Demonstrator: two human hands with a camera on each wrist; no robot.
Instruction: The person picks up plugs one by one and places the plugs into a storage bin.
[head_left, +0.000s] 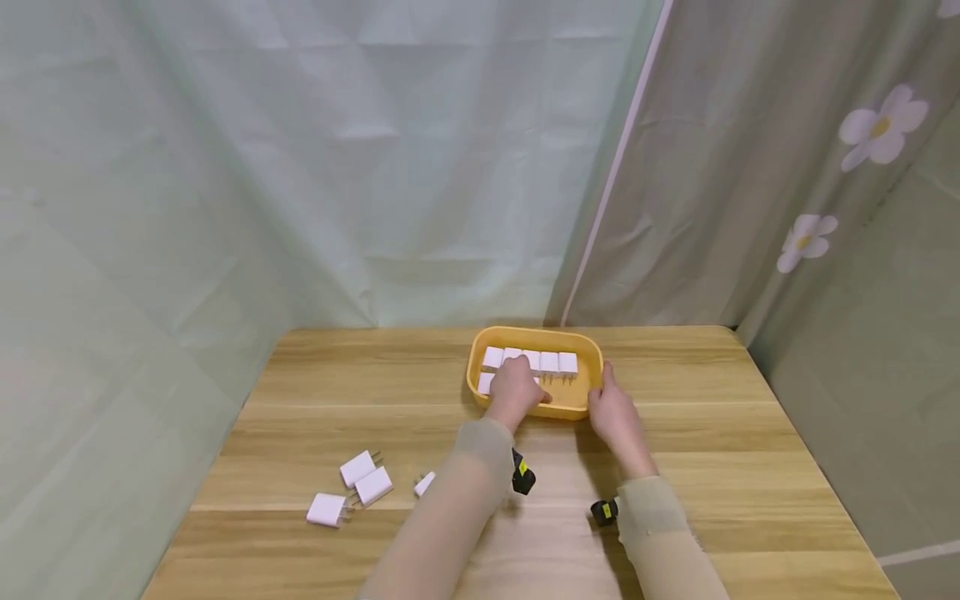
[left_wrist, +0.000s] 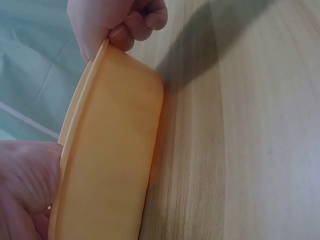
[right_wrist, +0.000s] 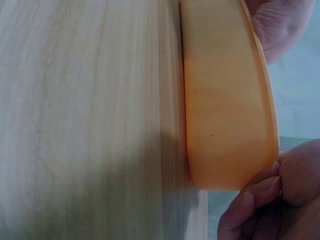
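Head view: my left hand (head_left: 513, 390) reaches into the orange tray (head_left: 588, 404) at the table's (head_left: 300, 400) far edge, fingers hidden; my right hand (head_left: 617, 414) pinches the right rim. Left wrist: the rim looks thin, light and flexible. Right wrist: the smooth wall (right_wrist: 225, 100) seems slippery, so hold the rim.

Wooden table (head_left: 675, 433), green curtain (head_left: 300, 167), floral curtain (head_left: 787, 167).
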